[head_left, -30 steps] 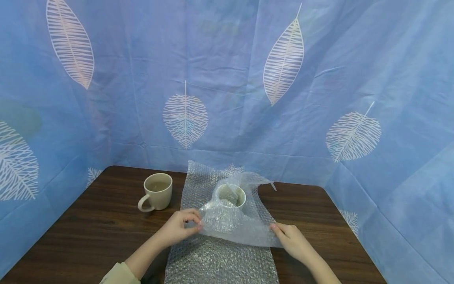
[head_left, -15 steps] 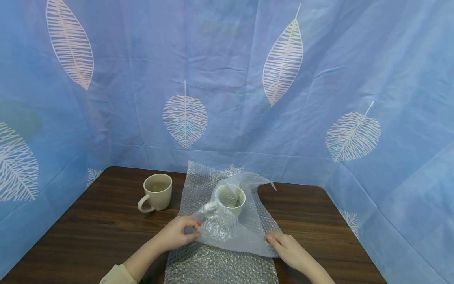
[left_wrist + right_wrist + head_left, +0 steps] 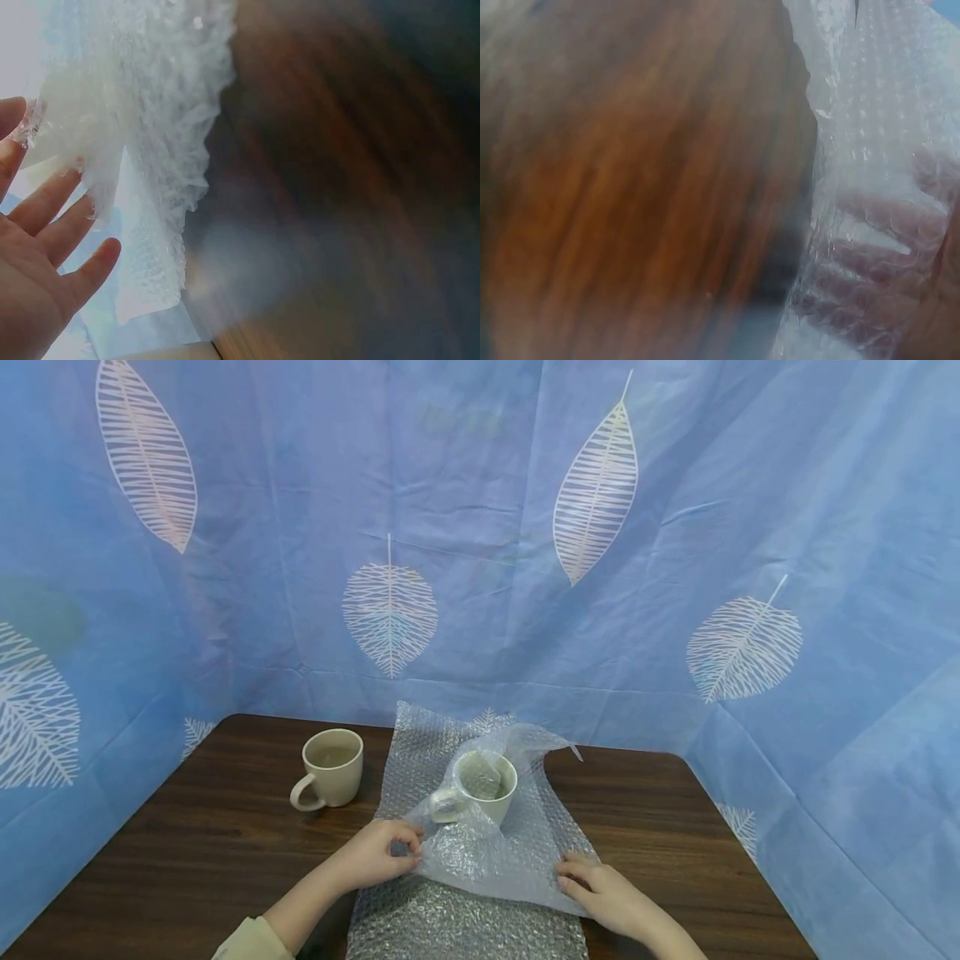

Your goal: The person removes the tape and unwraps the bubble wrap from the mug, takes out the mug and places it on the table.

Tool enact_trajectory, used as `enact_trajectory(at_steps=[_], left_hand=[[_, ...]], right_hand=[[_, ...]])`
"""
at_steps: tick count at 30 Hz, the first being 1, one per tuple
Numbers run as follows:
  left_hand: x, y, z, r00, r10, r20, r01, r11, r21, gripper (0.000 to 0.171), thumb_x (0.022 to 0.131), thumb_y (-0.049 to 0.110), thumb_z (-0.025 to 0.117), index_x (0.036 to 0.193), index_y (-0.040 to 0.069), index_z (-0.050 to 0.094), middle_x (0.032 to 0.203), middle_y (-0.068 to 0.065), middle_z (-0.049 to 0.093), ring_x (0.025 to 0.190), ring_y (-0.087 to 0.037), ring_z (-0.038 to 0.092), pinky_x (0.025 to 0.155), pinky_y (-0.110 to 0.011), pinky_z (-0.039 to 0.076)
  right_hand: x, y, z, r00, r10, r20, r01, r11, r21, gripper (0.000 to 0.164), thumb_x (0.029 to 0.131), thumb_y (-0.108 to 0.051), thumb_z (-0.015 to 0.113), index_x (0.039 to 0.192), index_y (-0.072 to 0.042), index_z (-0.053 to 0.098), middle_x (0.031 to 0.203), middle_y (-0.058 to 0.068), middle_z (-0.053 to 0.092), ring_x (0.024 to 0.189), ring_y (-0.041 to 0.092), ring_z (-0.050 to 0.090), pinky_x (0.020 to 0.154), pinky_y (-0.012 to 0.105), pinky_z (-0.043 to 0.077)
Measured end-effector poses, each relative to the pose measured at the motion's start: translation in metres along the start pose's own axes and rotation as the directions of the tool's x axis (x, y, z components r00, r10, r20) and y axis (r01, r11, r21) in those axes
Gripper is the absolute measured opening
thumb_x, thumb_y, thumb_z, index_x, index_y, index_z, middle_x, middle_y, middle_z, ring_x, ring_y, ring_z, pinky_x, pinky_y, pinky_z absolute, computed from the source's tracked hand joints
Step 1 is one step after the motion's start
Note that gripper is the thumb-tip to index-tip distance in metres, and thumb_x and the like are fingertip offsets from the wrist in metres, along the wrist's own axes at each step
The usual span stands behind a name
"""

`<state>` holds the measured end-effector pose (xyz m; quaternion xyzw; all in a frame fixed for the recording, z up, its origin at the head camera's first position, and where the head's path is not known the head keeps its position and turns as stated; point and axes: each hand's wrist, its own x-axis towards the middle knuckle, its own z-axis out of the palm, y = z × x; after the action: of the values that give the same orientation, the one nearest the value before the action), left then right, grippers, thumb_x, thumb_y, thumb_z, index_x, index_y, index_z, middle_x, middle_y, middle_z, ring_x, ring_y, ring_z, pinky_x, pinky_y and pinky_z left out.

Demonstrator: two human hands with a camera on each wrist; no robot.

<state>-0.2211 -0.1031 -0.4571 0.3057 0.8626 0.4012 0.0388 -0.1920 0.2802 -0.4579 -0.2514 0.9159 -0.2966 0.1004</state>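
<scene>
A cream mug (image 3: 495,810) stands upright on a long sheet of bubble wrap (image 3: 465,914), its handle pointing left. One end of the wrap is folded over the mug's front, and a piece lies inside its mouth. My left hand (image 3: 378,856) pinches the fold's left corner between thumb and forefinger; in the left wrist view its other fingers (image 3: 56,199) are spread. On the fold's right edge, my right hand (image 3: 611,897) holds the wrap. Through the film, the right wrist view shows the right fingers (image 3: 870,285) blurred underneath.
A second cream mug (image 3: 333,768) stands unwrapped at the back left of the dark wooden table (image 3: 187,852), its handle turned left. Behind the table hangs a blue cloth (image 3: 480,610) with white leaf prints.
Both hands have drawn the folded wrap toward the front, the right hand also a little left. More of the wrapped mug's front and handle shows. The second mug has not moved.
</scene>
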Motion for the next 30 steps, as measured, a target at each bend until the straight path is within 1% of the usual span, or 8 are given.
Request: enact_trajectory(at_steps=[7,11,14,17,21,23,26,30], left_hand=[[0.001,-0.005,0.001,1.0,-0.021,0.008,0.021,0.999,-0.032,0.008,0.086,0.017,0.068,0.079,0.019,0.071,0.124,-0.024,0.058,0.121,-0.047,0.047,0.095,-0.067,0.033],[0.003,-0.005,0.001,0.999,-0.05,0.01,0.051,0.997,-0.058,0.015,0.088,0.019,0.061,0.076,0.017,0.071,0.129,-0.027,0.053,0.124,-0.048,0.044,0.094,-0.064,0.036],[0.005,-0.004,0.001,0.997,-0.075,0.03,0.078,0.992,-0.103,0.029,0.092,0.019,0.052,0.071,0.007,0.067,0.133,-0.029,0.049,0.126,-0.048,0.04,0.09,-0.056,0.042],[0.007,-0.004,0.001,0.992,-0.125,0.032,0.129,0.982,-0.141,0.038,0.098,0.022,0.044,0.079,0.001,0.069,0.135,-0.03,0.047,0.128,-0.048,0.038,0.095,-0.056,0.04],[0.01,-0.004,0.004,0.981,-0.192,-0.001,0.189,0.97,-0.153,0.05,0.103,0.033,0.038,0.112,-0.008,0.066,0.134,-0.028,0.048,0.128,-0.046,0.039,0.102,-0.058,0.032],[0.012,-0.005,0.006,0.98,-0.197,-0.012,0.194,0.971,-0.144,0.056,0.104,0.038,0.039,0.12,-0.012,0.06,0.134,-0.028,0.049,0.127,-0.046,0.04,0.101,-0.057,0.033],[0.015,-0.006,0.007,0.982,-0.188,-0.028,0.184,0.976,-0.113,0.052,0.102,0.038,0.045,0.11,-0.008,0.066,0.133,-0.028,0.05,0.126,-0.046,0.041,0.096,-0.056,0.039],[0.017,-0.006,0.007,0.981,-0.191,-0.022,0.188,0.978,-0.086,0.038,0.098,0.037,0.054,0.098,0.003,0.071,0.135,-0.028,0.048,0.127,-0.046,0.04,0.094,-0.058,0.04]], right_hand=[[0.001,0.001,0.0,0.999,0.027,0.037,-0.027,1.0,-0.016,0.052,0.1,-0.037,0.051,0.131,0.004,0.055,0.138,0.035,0.039,0.125,0.056,0.035,0.092,0.07,0.03],[0.001,0.001,0.001,0.998,0.031,0.046,-0.03,0.999,-0.018,0.055,0.099,-0.038,0.052,0.132,0.005,0.053,0.139,0.036,0.037,0.125,0.057,0.034,0.092,0.071,0.03],[0.003,0.002,0.002,0.998,0.035,0.045,-0.034,0.999,-0.026,0.056,0.098,-0.04,0.052,0.133,0.005,0.052,0.14,0.035,0.036,0.125,0.056,0.034,0.092,0.071,0.03],[0.004,0.003,0.002,0.999,0.035,0.041,-0.034,0.999,-0.033,0.057,0.098,-0.041,0.052,0.133,0.005,0.052,0.14,0.036,0.036,0.125,0.057,0.033,0.091,0.072,0.029],[0.005,0.003,0.001,0.998,0.035,0.045,-0.033,0.999,-0.033,0.057,0.098,-0.04,0.053,0.133,0.005,0.052,0.14,0.037,0.035,0.125,0.059,0.032,0.091,0.074,0.028],[0.006,0.004,0.001,0.998,0.037,0.048,-0.035,0.999,-0.031,0.057,0.098,-0.039,0.053,0.133,0.005,0.051,0.14,0.037,0.034,0.125,0.059,0.032,0.09,0.074,0.028],[0.008,0.004,0.001,0.998,0.038,0.052,-0.037,0.999,-0.025,0.059,0.097,-0.04,0.054,0.134,0.005,0.051,0.141,0.037,0.033,0.125,0.059,0.031,0.09,0.074,0.028],[0.009,0.004,0.0,0.997,0.044,0.061,-0.043,0.999,-0.017,0.061,0.096,-0.041,0.056,0.135,0.005,0.049,0.142,0.037,0.031,0.125,0.06,0.03,0.09,0.075,0.027]])
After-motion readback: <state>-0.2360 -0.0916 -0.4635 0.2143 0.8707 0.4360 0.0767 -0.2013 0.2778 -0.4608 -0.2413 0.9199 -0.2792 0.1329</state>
